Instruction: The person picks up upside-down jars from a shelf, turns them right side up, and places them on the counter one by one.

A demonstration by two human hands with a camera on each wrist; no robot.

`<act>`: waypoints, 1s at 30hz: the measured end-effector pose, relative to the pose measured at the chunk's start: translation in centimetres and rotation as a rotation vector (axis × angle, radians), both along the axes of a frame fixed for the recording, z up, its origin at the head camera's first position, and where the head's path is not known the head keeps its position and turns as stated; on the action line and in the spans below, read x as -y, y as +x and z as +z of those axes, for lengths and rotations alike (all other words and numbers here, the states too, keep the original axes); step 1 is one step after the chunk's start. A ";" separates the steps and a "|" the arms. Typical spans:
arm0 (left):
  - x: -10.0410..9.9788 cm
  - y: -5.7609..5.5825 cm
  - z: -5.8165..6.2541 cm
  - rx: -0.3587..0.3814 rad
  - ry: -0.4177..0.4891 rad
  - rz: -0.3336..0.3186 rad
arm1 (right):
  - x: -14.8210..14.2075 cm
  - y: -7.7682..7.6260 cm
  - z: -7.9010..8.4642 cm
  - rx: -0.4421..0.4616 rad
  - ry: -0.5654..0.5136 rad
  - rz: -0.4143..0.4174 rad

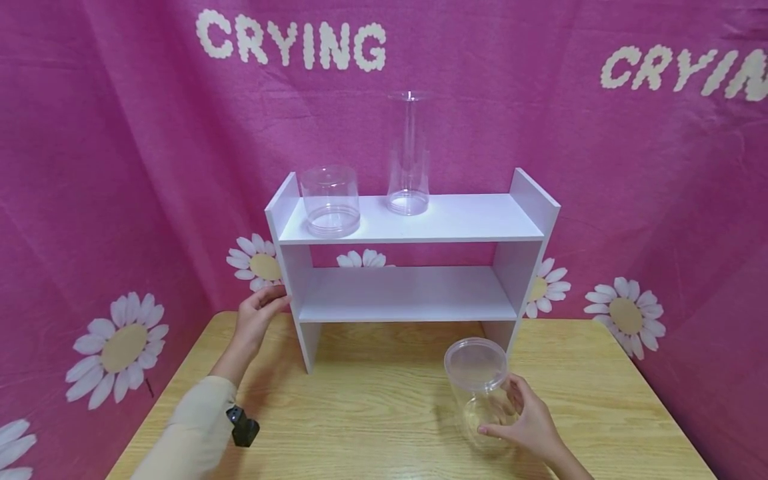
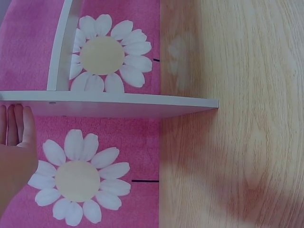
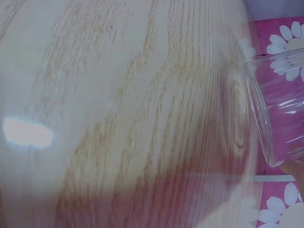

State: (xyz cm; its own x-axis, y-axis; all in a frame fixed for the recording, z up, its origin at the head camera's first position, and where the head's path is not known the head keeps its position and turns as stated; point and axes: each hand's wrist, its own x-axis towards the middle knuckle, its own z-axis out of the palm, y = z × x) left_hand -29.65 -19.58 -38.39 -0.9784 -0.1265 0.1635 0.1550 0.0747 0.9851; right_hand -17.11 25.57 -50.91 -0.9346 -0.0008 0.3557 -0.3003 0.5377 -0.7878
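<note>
While my right hand [image 1: 531, 427] grasps the clear jar [image 1: 472, 397], fingers and thumb about its side, my left hand [image 1: 257, 319] lays its fingertips against the left side panel [image 1: 295, 283] of the rack [image 1: 408, 297], gripping nothing. Rack: white, two-tiered, standing on the worktop [image 1: 372, 400]. On the rack's top board [image 1: 474, 217]: one squat tub [image 1: 331, 200], left end; one tall tube [image 1: 409, 157], nearer the middle; both clear. Jar, location: in front of the rack, toward its right end, low over the worktop; whether the base touches, I cannot tell. Progress, by my judgement: tub and tube placed on the rack; jar not yet. Jar, bearing: long axis near upright, banded rim uppermost, base toward the worktop; any slight lean, unsettled.
</note>
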 end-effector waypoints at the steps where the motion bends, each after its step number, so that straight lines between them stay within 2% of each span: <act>1: 0.0 0.0 0.0 0.002 -0.001 0.001 | 0.0 0.0 0.0 0.001 -0.001 0.001; 6: -0.2 0.1 0.0 0.003 0.025 0.006 | -0.2 -0.1 -0.2 0.029 0.006 -0.010; 15: -0.2 0.2 0.3 0.033 0.053 0.006 | -0.5 0.2 -0.4 0.095 -0.066 0.005; 19: -0.2 0.3 0.3 0.032 0.069 0.004 | -0.8 0.3 -0.5 0.112 -0.023 -0.018; 30: -0.4 0.2 0.3 0.024 0.094 0.015 | -1.7 0.2 -1.1 0.068 0.104 -0.060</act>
State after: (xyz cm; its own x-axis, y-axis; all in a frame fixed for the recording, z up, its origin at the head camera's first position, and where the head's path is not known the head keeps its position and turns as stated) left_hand -29.43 -19.19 -38.08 -0.9799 -0.1545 0.1264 0.1305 -0.0167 0.9913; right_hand -16.88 27.29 -52.01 -0.9560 0.0225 0.2924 -0.2127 0.6330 -0.7443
